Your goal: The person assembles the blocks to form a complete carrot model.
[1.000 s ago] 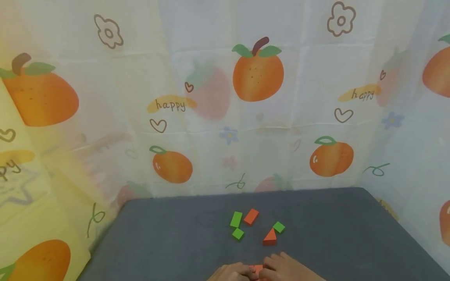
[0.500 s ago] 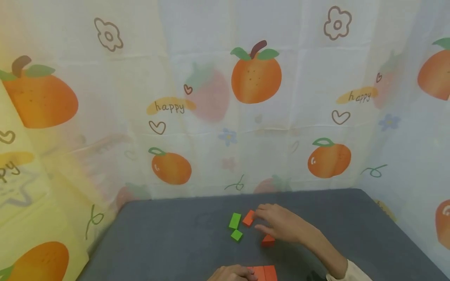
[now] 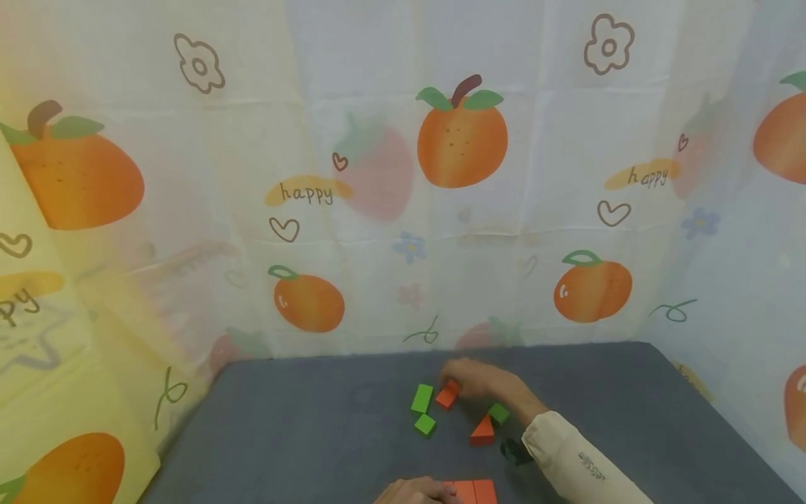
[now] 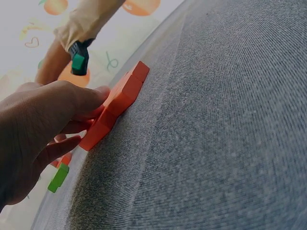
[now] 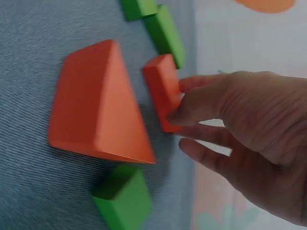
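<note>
Two hands worked on the grey table [image 3: 283, 434]: head view showed the right hand [image 3: 481, 381] pinching an orange block [image 3: 448, 395], left-wrist view the left hand [image 4: 38, 129] gripping joined orange blocks [image 4: 117, 103] steady, right-wrist view confirmed the pinch for lifting.

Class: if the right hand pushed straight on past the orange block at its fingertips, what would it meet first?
Probably the long green block, just beyond the orange block that the right hand pinches; depth is unclear.
</note>
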The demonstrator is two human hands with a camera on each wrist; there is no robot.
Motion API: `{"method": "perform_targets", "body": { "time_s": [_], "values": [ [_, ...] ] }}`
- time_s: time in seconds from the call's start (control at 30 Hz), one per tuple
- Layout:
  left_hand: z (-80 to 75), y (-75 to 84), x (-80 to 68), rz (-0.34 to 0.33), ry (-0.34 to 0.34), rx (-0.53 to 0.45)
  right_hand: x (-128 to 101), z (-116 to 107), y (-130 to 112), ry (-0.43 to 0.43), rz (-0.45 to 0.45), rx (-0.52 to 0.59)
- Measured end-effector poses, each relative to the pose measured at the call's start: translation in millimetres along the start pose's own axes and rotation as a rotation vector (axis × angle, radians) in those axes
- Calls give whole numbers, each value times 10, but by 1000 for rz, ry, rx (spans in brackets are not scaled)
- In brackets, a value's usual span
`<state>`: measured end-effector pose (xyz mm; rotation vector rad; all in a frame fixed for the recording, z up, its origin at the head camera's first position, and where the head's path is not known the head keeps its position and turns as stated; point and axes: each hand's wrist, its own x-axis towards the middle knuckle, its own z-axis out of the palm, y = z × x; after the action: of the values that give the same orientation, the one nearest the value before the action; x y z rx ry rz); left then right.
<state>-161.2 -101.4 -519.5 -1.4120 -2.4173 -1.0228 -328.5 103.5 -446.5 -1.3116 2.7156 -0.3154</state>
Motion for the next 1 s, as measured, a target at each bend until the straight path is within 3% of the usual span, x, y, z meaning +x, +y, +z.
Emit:
{"method": "perform_targets", "body": {
  "time_s": [0.27, 0.53, 0.8, 0.93, 1.0],
  "values": [
    [38, 38, 7, -35, 28, 2, 85, 167, 60, -33, 104, -101],
    [3, 29, 10, -42, -27, 10, 18, 95, -37, -11, 166, -116],
    [43, 30, -32, 5, 38, 21, -365, -139, -414, 52, 96, -108],
    [95, 18, -38, 39, 75, 39, -625, -186, -583, 73, -5, -89],
    [106, 26, -34, 18, 78, 47, -765, -178, -659, 89, -63, -81]
  ]
}}
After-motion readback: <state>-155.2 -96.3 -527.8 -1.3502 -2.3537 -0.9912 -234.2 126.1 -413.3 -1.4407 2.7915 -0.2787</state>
